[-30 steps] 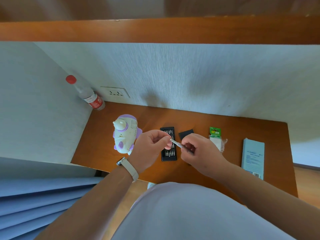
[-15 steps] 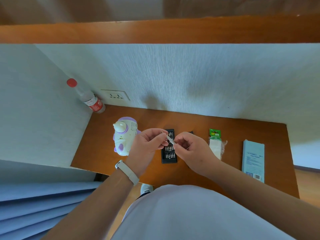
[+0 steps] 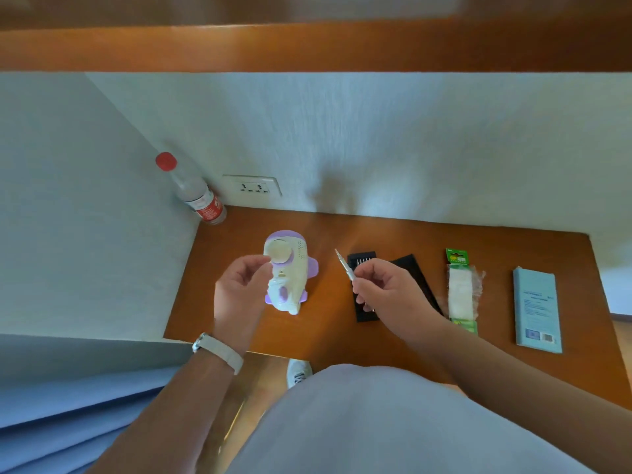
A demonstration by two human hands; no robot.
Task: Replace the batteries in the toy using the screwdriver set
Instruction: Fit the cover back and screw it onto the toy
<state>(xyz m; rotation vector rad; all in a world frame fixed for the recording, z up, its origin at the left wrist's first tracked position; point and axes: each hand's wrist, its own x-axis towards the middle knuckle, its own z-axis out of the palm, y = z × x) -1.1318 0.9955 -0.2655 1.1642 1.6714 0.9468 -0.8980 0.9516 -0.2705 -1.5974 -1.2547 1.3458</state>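
As far as I can judge from where I stand, the step in hand is taking hold of the toy (image 3: 290,275) so the tool can be brought to it. At the far left corner of the table (image 3: 328,331), a water bottle (image 3: 200,196) stands by a wall socket (image 3: 252,187). Nearer, the left hand (image 3: 239,289) hangs at the toy's left side, fingers half curled in a loose C and holding nothing; the blur hides whether the fingertips touch the plastic. The white and purple toy sits on the table just right of that hand, its long axis running far to near with the round face at the far end. Further right and apart from it, the right hand (image 3: 390,295) pinches a slim screwdriver (image 3: 343,265), tip slanting far and left toward the toy. Under that hand lies the black bit case (image 3: 367,312) with its lid (image 3: 408,266) beside it, then a battery pack (image 3: 461,292) and a pale blue box (image 3: 537,309). The left hand is plainly nearer the toy, so closing round its body across the long axis looks the natural move.
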